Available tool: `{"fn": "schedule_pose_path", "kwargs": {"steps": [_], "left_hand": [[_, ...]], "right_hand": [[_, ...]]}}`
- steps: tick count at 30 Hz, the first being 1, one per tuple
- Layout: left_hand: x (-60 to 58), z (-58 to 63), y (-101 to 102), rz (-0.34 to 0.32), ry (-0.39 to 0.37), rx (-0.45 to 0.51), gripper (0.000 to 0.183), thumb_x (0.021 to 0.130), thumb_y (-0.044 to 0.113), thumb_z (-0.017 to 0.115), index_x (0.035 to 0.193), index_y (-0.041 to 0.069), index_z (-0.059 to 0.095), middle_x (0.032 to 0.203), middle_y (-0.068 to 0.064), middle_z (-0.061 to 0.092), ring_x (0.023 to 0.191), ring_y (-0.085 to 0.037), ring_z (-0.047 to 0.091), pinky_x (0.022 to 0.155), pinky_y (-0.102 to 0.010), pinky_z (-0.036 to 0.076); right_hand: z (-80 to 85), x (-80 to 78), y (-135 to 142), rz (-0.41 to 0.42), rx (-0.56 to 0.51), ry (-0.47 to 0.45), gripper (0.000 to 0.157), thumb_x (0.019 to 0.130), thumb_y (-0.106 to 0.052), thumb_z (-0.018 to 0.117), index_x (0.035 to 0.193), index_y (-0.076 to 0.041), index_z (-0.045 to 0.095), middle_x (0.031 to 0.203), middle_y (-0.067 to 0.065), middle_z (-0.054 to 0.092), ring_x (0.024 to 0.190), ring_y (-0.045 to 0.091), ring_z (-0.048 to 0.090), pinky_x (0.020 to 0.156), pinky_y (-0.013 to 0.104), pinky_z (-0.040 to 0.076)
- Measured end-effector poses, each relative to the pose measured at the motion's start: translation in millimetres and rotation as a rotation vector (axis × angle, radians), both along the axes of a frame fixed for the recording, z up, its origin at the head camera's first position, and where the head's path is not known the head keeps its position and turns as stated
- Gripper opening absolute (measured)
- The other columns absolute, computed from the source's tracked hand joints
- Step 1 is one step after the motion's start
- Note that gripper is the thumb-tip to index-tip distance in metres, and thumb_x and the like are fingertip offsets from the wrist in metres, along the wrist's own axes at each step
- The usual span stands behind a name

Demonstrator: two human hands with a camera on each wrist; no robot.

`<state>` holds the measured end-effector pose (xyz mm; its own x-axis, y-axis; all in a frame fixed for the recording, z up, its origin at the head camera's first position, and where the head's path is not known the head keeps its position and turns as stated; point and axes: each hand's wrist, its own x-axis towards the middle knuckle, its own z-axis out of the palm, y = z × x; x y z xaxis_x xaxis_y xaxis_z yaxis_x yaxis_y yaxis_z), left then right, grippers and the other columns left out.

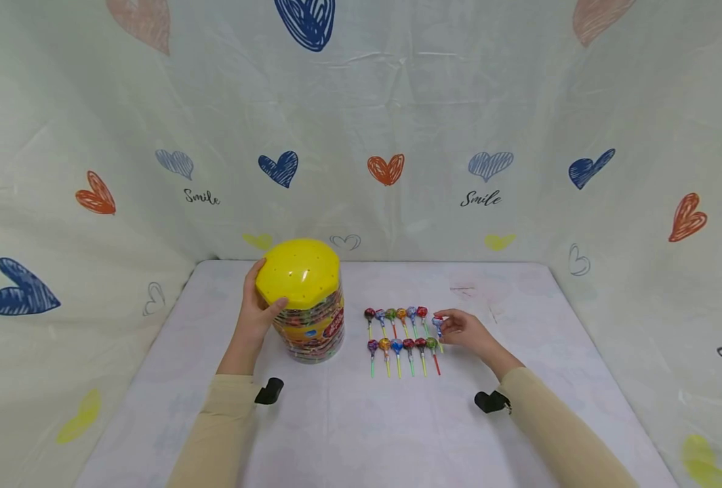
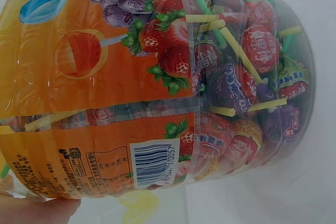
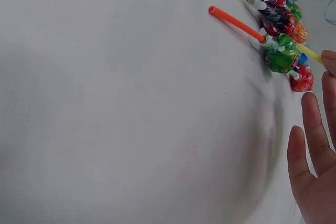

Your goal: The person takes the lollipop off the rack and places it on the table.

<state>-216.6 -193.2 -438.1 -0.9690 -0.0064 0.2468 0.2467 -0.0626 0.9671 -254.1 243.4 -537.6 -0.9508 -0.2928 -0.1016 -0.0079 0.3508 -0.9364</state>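
My left hand (image 1: 258, 317) grips a large clear jar (image 1: 312, 333) near its top, the thumb on the front edge of the yellow lid (image 1: 299, 272). The jar stands upright, and its orange fruit label (image 2: 110, 40) and barcode show in the left wrist view, with wrapped lollipops (image 2: 236, 87) packed inside. At the right end of the back row of lollipops (image 1: 401, 314), my right hand (image 1: 466, 332) pinches a blue-wrapped lollipop (image 1: 437, 322) with a yellow stick (image 3: 310, 53). Close in front of it lies a green-wrapped lollipop (image 3: 282, 53) with a red stick.
A front row of lollipops (image 1: 397, 346) lies parallel to the back row, sticks towards me. A pale cloth covers the table (image 1: 361, 434). Behind it hangs a curtain (image 1: 361, 102) printed with hearts. Faint reddish marks (image 1: 467, 290) show on the cloth at the back right.
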Motion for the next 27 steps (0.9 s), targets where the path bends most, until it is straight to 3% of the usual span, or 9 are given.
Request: {"fn": "schedule_pose_path", "kwargs": {"steps": [8,27], "left_hand": [[-0.2,-0.6,0,-0.002,0.005,0.001,0.073,0.095,0.005,0.061,0.152,0.027,0.021,0.155,0.000,0.027,0.135,-0.022,0.031,0.116,-0.046,0.018],[-0.3,-2.2,0,0.002,0.013,-0.012,0.074,0.095,0.008,0.062,0.153,0.029,0.020,0.155,0.001,0.027,0.135,-0.022,0.031,0.116,-0.046,0.019]], "right_hand": [[-15.8,-5.1,8,0.033,0.086,0.007,0.053,0.076,0.009,0.076,0.125,0.003,0.059,0.093,0.010,0.061,0.080,0.020,0.057,0.067,0.027,0.053],[-17.0,-6.3,10,0.084,0.193,0.002,0.051,0.080,0.003,0.077,0.127,0.001,0.059,0.089,0.008,0.059,0.076,0.021,0.052,0.063,0.025,0.048]]}}
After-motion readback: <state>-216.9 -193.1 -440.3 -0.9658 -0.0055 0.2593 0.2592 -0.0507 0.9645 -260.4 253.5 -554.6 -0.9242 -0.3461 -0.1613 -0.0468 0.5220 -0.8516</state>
